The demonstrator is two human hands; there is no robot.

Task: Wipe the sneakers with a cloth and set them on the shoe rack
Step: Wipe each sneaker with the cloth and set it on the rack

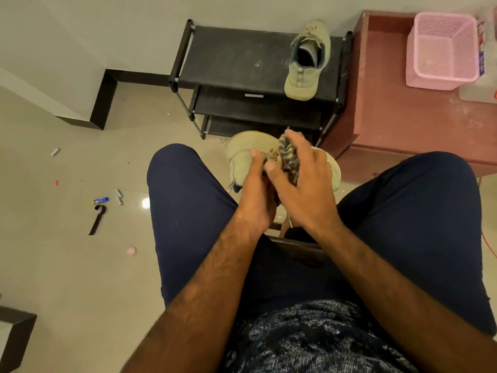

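- Sneaker 1 of 2: the first sneaker (308, 63) stands on the top shelf of the shoe rack (228, 57), at the right end, toe to the wall. Its heel sits at or just past the front edge.
- Sneaker 2 of 2: the second sneaker (242, 152) is held low between the seated person's knees, in front of the rack and off the floor.
- Left hand (252, 200): it grips the second sneaker from the near side with the thumb laid on the upper. The other fingers are hidden beneath but appear wrapped round it.
- Right hand (304, 184): the fingers are curled over the striped cloth (289, 157) and clamp it against the sneaker, with the thumb pinching the near edge.
- Assessment: wiping of sneaker 2 is under way; shelving it is not yet done.
- Risk 1: only 1 hand supports the sneaker, so a hard wiping stroke could twist it out of the grip and drop it to the floor.
- Risk 2: a lace hangs below the hands and could snag on the cloth or the rack frame during the lift.
- Risk 3: the shelf fabric looks dusty and may re-soil a clean sole.
- Risk 4: setting sneaker 2 down carelessly could nudge the first sneaker off the front edge.
- Surroundings: a pink basket (443, 49) sits on a reddish cabinet (390, 117) just right of the rack. Batteries (118, 196) and a dark strap (96, 219) lie on the floor at the left, well apart from the work.
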